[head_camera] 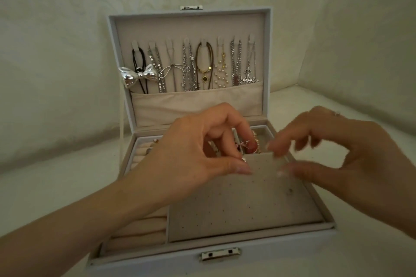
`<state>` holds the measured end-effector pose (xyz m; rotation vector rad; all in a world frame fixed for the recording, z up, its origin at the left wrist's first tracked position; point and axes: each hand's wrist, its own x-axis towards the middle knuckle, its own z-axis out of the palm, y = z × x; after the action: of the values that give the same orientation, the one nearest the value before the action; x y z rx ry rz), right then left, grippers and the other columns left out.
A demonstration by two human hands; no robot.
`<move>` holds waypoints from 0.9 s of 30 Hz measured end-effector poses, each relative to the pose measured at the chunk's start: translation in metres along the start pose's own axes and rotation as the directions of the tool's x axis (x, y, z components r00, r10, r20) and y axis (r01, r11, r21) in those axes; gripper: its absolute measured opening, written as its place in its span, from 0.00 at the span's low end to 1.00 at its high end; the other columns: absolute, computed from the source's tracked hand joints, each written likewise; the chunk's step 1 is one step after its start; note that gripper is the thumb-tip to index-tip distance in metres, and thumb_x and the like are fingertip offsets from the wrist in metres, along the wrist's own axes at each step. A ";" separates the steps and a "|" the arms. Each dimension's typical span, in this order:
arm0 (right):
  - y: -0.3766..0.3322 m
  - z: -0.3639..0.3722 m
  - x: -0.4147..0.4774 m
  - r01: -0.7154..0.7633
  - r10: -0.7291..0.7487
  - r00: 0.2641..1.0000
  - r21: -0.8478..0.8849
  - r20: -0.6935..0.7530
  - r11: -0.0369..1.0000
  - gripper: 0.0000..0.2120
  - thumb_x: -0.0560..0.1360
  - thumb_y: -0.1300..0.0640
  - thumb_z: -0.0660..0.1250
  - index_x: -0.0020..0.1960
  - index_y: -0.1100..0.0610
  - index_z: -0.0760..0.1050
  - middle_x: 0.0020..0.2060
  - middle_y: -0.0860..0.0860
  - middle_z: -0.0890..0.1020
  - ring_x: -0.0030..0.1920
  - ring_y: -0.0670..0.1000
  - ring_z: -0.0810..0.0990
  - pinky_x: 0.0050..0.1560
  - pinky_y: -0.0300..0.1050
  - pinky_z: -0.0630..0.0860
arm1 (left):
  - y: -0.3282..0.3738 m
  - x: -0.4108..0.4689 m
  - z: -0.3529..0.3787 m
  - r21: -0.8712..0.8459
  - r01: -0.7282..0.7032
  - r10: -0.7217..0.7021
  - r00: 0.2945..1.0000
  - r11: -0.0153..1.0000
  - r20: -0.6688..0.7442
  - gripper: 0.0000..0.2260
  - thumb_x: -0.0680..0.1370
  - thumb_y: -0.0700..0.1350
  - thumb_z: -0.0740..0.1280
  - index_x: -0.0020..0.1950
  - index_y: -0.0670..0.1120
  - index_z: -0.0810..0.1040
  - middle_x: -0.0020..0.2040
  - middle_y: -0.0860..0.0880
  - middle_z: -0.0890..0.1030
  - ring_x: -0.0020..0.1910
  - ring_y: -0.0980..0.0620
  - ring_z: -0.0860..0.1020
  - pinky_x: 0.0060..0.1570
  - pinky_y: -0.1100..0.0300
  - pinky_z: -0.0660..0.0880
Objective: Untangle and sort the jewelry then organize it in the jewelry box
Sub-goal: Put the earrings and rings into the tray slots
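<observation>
Eight hooks run along the inside of the lid (189, 22) of the jewelry box (270, 253), and each one seems to have a necklace (186, 67) hanging from it. The chains hang straight and side by side, not in a knot. One has a big silver bow (138, 75) and one has a cross (247, 78). Their ends drop into the cloth pocket (198, 103) at the bottom of the lid. So I think the untangling and the necklace part are mostly done.

The small things look like the job now. In the bottom of the box, the front right part holds a flat pad (236, 207) full of tiny holes. Almost all the holes are bare. Just one little earring (290, 191) sits on it, near the right side. At the left are soft rolls (139, 229) for rings, and something shiny sits far back there, too small to name. Behind the pad, a little back part holds a bead bracelet (256, 141).

The left hand (198, 155) has its fingers curled, and the thumb and a finger pinch a small shiny piece (244, 159) at the top left corner of the pad. The right hand (342, 148) is blurry. Its fingers are bent and the tips are at the pad's top edge, but I cannot tell if it holds anything. I guess more earrings need to go in the pad.
</observation>
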<state>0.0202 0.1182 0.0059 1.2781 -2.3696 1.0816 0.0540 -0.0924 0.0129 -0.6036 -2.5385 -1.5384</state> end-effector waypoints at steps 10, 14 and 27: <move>0.015 -0.005 -0.004 -0.241 0.261 0.921 -0.106 0.289 0.965 0.16 0.50 0.33 0.74 0.34 0.38 0.80 0.42 0.39 0.79 0.46 0.44 0.74 0.42 0.30 0.67 | -0.013 0.002 -0.019 0.066 -0.006 0.015 0.991 0.998 -0.136 0.06 0.64 0.49 0.72 0.36 0.48 0.81 0.34 0.54 0.83 0.32 0.59 0.78 0.32 0.65 0.74; 0.014 0.000 0.004 -0.222 0.226 0.924 -0.048 0.308 0.974 0.09 0.55 0.41 0.72 0.33 0.41 0.80 0.38 0.41 0.79 0.45 0.44 0.75 0.43 0.30 0.67 | -0.021 0.004 -0.018 0.143 -0.046 0.053 0.997 0.989 -0.048 0.06 0.67 0.49 0.76 0.37 0.49 0.83 0.35 0.55 0.81 0.34 0.57 0.75 0.33 0.66 0.71; 0.003 0.001 0.021 -0.337 0.271 0.928 0.263 0.257 0.904 0.06 0.61 0.58 0.77 0.33 0.55 0.80 0.33 0.48 0.84 0.34 0.45 0.82 0.39 0.39 0.78 | -0.033 0.005 -0.029 0.315 -0.129 0.133 0.991 0.940 0.008 0.05 0.67 0.53 0.73 0.40 0.55 0.82 0.36 0.60 0.80 0.36 0.61 0.75 0.36 0.75 0.68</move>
<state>0.0050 0.1058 0.0149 1.1905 -2.7166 1.5232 0.0333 -0.1299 0.0006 -0.6965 -2.5956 -1.0587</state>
